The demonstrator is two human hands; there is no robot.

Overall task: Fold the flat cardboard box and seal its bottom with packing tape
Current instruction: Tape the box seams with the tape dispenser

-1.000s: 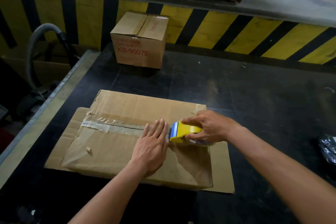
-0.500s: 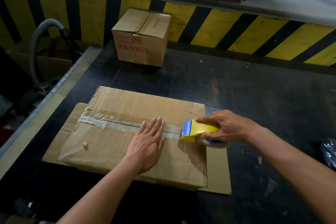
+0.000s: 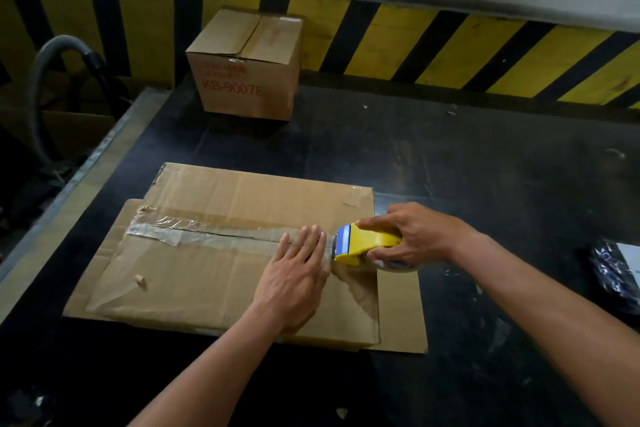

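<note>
A brown cardboard box [image 3: 194, 274] lies bottom-up on a flat cardboard sheet [image 3: 401, 315] on the black table. A strip of clear packing tape [image 3: 207, 236] runs along its centre seam from the left edge toward the right. My left hand [image 3: 294, 274] lies flat, fingers spread, pressing the tape down near the seam's right end. My right hand [image 3: 412, 232] grips a yellow and blue tape dispenser [image 3: 363, 244] at the box's right edge, just right of my left fingertips.
A closed brown carton [image 3: 246, 69] printed KB-9007E stands at the table's back left. A yellow and black striped wall [image 3: 450, 45] runs behind. A grey hose [image 3: 45, 80] curves at far left, beyond the table's metal edge [image 3: 69, 180]. A dark crumpled bag [image 3: 613, 270] lies at right.
My right hand has drawn the dispenser rightward along the seam to the box's right edge, laying more tape. My left hand followed it to the right, pressing the tape.
</note>
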